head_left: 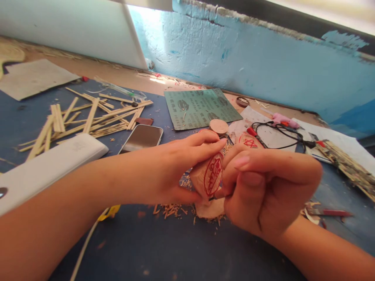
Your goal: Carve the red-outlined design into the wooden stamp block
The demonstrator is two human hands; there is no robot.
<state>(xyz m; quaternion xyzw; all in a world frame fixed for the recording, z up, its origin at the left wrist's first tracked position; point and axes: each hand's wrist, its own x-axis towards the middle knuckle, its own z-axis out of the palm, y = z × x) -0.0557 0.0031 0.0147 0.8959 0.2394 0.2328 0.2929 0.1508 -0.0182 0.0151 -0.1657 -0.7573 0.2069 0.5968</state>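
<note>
One wooden block [200,180] (red-marked) sits between the two hands [180,166] [268,191].

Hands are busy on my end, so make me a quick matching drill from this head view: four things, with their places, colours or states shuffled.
Things
1. Wooden piece in the left hand
2. Printed sheet
3. Phone
4. Cord

Places, colours, states
A. Partly hidden behind the left forearm
B. Black, at the right, partly over white paper
C. Red drawing on its face
D. Green, near the blue wall

Right pairs: 1-C, 2-D, 3-A, 4-B
</note>
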